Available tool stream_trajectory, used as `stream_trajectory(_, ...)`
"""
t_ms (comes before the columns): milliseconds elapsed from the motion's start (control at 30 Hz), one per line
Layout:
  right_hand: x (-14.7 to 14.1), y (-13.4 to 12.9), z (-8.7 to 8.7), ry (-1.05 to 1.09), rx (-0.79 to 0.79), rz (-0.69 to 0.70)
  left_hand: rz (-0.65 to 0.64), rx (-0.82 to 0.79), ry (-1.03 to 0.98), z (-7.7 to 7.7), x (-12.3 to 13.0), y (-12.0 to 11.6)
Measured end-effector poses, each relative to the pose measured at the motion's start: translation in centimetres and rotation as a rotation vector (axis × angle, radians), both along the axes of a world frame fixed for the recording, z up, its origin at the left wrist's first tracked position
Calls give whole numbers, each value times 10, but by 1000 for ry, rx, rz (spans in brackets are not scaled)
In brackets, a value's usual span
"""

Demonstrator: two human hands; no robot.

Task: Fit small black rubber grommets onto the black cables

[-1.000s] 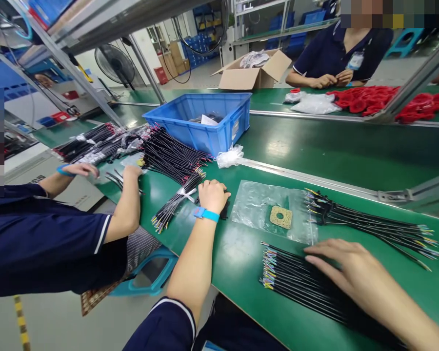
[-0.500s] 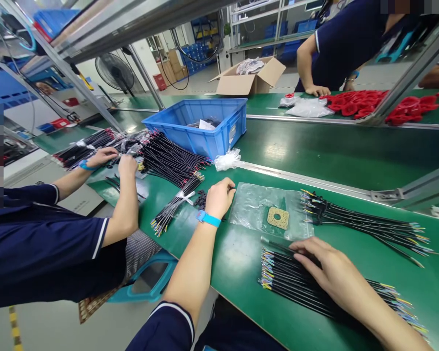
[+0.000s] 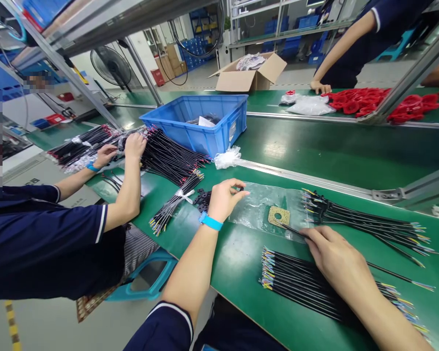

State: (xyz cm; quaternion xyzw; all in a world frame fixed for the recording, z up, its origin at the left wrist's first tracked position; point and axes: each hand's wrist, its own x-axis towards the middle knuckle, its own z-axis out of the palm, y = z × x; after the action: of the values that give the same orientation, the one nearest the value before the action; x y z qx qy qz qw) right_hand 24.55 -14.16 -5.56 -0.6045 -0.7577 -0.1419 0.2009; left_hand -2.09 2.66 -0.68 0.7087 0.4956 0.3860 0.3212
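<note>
Between the thumb and fingertips of my left hand (image 3: 225,199) is a small black part (image 3: 241,188); its exact kind is too small to tell. A heap of similar black parts (image 3: 202,200) lies beside that wrist. My right hand (image 3: 338,256) pinches one black cable (image 3: 292,230), whose near tip points left over a tan square pad with a round hole (image 3: 274,216). The cable's other end, with coloured wires, sticks out right of the hand. Below my right hand lies a row of black cables (image 3: 300,280), partly hidden by the forearm. The pad rests on a clear plastic bag (image 3: 249,212).
More black cables (image 3: 369,222) lie behind my right hand. At left are a tied cable bundle (image 3: 175,202), a blue bin (image 3: 190,131) and a co-worker's hands (image 3: 133,146) at other cables. A metal rail (image 3: 300,178) crosses the bench; red parts (image 3: 369,101) lie beyond.
My right hand has lifted one cable off the row and brought its tip over the pad. My left hand has moved slightly right, away from the heap, now showing the black part.
</note>
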Motion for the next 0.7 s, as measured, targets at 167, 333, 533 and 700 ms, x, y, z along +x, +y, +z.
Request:
stream_trajectory(167,5,-2,3,-82,10,-22,-46,-38,-69,3,1,-3)
stream_trajectory(333,5,-2,5,-142,-11,-28,-135,-125,-189,3,4,-5)
stream_trajectory(533,2,-7,25,10,56,-14,-256,-389,-501,2,18,-11)
stream_trajectory(700,-8,-20,52,277,204,34,-384,-640,-713,1,38,-27)
